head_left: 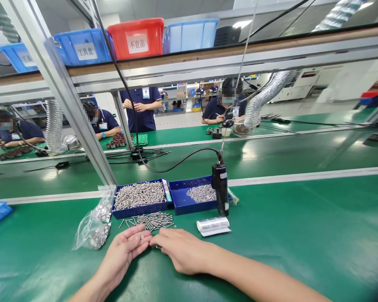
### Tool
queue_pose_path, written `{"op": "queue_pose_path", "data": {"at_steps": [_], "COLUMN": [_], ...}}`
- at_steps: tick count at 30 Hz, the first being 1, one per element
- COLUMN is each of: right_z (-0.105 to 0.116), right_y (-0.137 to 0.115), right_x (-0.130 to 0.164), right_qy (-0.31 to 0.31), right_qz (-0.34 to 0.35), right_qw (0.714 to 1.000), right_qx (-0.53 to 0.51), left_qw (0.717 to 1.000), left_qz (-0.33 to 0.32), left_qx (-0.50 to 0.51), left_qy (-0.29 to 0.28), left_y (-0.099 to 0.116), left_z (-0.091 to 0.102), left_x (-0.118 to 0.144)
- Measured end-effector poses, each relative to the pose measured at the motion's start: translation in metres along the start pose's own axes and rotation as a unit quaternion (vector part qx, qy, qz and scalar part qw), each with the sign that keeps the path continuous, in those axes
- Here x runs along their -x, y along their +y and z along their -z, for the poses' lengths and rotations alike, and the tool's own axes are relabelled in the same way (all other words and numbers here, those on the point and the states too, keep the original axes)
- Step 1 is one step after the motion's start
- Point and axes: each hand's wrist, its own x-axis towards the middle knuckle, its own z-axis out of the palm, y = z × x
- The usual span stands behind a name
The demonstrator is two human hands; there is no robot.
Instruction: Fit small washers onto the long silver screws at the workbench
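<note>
My left hand [126, 247] is turned palm up with its fingers partly curled. A small metal nut [142, 237] lies at its fingers, by the thumb. My right hand [182, 251] meets the left fingertips, its own fingers pinched together and palm down. A small shiny bit of metal shows under the right fingers, too little to name. Just beyond both hands, a loose heap of metal screws [153, 221] lies on the green mat [271, 260]. Behind it stand a blue tray [138, 213] full of screws and a second blue tray [184, 206] with small nuts.
A black electric screwdriver [220, 188] hangs upright in front of the second tray. A label roll [212, 225] lies right of the screws; clear bags [96, 228] of metal parts lie left. Bins [135, 37] stand on the overhead shelf. Co-workers [141, 109] are across the bench.
</note>
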Motion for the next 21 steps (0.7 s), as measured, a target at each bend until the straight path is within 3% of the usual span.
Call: {"op": "queue_pose_path", "data": {"at_steps": [2,4,7,13,21], "right_z": [-0.012,-0.025,-0.040,-0.045,-0.044], "right_y": [0.003,0.006,0.009,0.011,0.008], "right_x": [-0.006,-0.012,-0.016,-0.017,-0.019], "right_qy": [0.119,0.215,0.286,0.354,0.329], "right_qz": [-0.020,-0.044,-0.033,0.036,0.061], "right_qw": [0.987,0.956,0.923,0.900,0.908], "right_qx": [-0.103,-0.195,-0.255,-0.251,-0.251], "left_qw": [1.000,0.999,0.999,0.997,0.995], "left_qz": [-0.008,-0.020,-0.028,-0.026,-0.055], "left_qx": [0.006,-0.008,-0.043,-0.071,-0.078], "left_qy": [-0.022,-0.024,-0.009,0.004,-0.020], "left_y": [-0.001,-0.003,-0.007,-0.010,-0.011], "left_z": [0.001,0.002,0.005,0.002,-0.002], "left_x": [0.000,-0.001,-0.002,0.001,0.002]}}
